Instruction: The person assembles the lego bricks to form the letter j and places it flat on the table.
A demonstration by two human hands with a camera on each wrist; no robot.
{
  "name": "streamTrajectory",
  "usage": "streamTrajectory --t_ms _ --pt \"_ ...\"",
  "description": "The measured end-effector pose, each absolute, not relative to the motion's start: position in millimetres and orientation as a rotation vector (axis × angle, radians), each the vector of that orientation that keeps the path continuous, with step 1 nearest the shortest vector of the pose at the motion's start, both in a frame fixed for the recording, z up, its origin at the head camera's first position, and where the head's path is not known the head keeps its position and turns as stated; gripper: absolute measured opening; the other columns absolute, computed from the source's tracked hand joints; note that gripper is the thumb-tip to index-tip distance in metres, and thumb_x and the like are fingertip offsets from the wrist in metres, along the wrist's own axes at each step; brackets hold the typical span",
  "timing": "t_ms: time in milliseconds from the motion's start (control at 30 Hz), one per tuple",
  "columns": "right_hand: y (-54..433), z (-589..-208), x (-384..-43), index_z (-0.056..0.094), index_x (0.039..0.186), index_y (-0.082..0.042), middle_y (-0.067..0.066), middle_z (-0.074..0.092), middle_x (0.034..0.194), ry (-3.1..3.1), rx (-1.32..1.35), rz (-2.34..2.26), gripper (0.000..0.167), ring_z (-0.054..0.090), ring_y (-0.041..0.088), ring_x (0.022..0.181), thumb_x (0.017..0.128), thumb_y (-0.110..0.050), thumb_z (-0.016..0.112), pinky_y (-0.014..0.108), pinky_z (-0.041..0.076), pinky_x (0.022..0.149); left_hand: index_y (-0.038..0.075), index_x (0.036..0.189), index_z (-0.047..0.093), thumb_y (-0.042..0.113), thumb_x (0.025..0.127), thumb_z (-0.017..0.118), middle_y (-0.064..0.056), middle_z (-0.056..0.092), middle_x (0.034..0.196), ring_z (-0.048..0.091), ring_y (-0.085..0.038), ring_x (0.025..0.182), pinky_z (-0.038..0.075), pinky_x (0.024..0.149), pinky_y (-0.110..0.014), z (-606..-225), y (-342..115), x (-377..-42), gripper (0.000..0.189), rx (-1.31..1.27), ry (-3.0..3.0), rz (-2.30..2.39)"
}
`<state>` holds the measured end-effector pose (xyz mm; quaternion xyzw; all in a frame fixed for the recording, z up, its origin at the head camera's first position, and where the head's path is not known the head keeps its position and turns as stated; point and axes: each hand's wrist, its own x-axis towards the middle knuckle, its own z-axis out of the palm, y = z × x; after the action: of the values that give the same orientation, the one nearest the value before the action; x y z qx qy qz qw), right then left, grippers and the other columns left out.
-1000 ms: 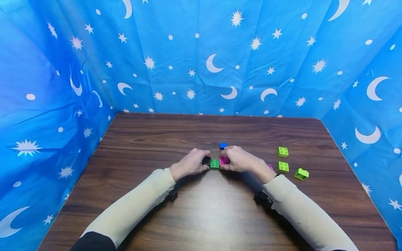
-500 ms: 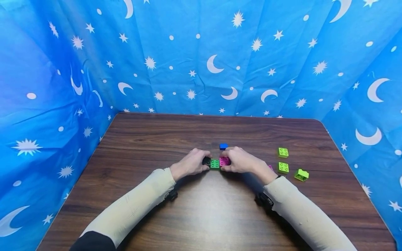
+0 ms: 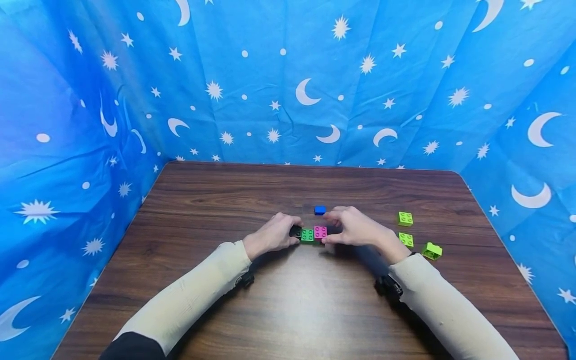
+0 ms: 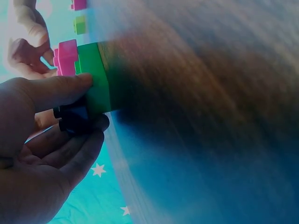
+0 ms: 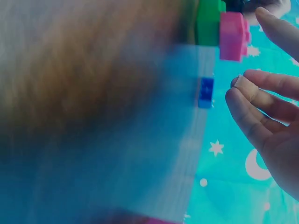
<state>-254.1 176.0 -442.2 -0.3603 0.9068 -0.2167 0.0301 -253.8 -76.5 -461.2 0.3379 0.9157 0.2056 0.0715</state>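
Note:
My left hand (image 3: 273, 233) grips a black toy brick (image 4: 74, 116) between thumb and fingers, the thumb also against a green brick (image 4: 96, 77). The black brick and a pink brick (image 3: 321, 232) both sit on the green one, black on its left end, pink on its right; green studs show between them in the head view. Just right of the pink brick is my right hand (image 3: 360, 230), fingers spread, holding nothing. In the right wrist view a gap separates its fingertips (image 5: 246, 86) from the pink brick. My left fingers hide much of the black brick.
A blue brick (image 3: 320, 210) lies behind the joined bricks. Three lime bricks are on the right: one at the back (image 3: 406, 218), a middle brick (image 3: 406, 240) and one tipped on its side (image 3: 432, 251). Another pink brick (image 4: 79, 4) shows at the left wrist view's top.
My right hand has let go of the pink brick and drawn back to the right, its fingers spreading. The left hand keeps its hold in the same place.

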Motion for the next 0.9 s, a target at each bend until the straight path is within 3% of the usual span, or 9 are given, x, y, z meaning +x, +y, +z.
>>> streamTrajectory --t_ms 200,900 --pt "194.9 -431.9 -255.7 0.063 0.122 -0.001 0.014 0.068 0.113 2.865 -1.011 -0.698 0.058 0.066 0.025 0.096 0.083 -0.041 0.076 0.043 0.055 0.082 0.007 0.113 0.065 0.015 0.083 0.077 -0.007 0.07 0.105 0.066 -0.017 0.095 0.054 0.082 -0.026 -461.2 -77.0 -252.9 0.033 1.014 2.755 0.622" --pt "245.5 -419.5 -258.0 0.058 0.129 -0.001 0.018 0.067 0.112 3.025 -0.798 -0.774 0.063 0.064 0.03 0.102 0.083 -0.04 0.077 0.049 0.053 0.087 0.007 0.112 0.065 0.014 0.083 0.077 -0.007 0.07 0.104 0.066 -0.017 0.094 0.054 0.083 -0.027 -463.0 -77.4 -250.7 0.031 1.007 2.756 0.627"
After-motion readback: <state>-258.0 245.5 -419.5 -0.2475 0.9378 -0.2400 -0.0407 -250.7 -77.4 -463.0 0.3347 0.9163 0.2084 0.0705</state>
